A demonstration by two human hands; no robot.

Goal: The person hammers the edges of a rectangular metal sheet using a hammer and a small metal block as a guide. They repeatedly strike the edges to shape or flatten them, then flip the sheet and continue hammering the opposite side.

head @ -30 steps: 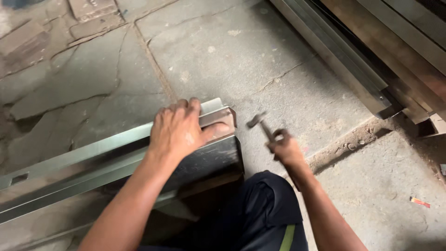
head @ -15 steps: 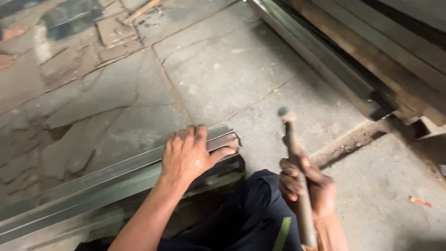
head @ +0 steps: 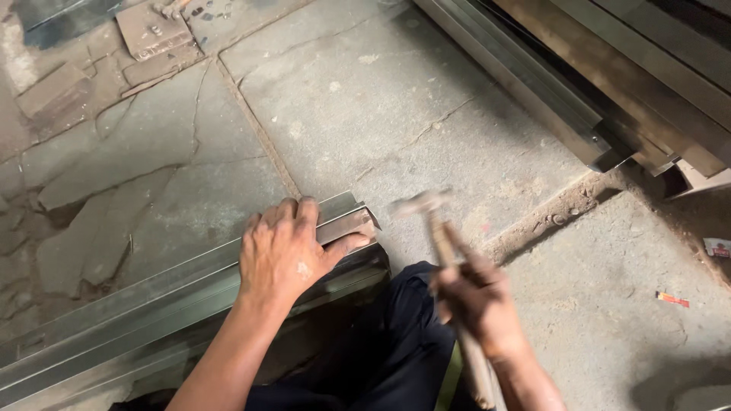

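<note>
The right hand (head: 476,301), fingers gripping the hammer (head: 445,251), had swung its head down toward the metal channel (head: 152,293); the left hand (head: 289,247) stayed flat, fingers spread.

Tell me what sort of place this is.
Probably a metal fabrication workshop: long folded sheet-metal channels lie stacked on a cracked concrete floor, and the right hand holds a hammer near another channel.

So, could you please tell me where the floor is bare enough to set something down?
The concrete floor is bare between the metal channel under the left hand and the stacked metal sections. There is also room to the right of the right hand and hammer, near small scraps. Rubble crowds the upper left.
</note>
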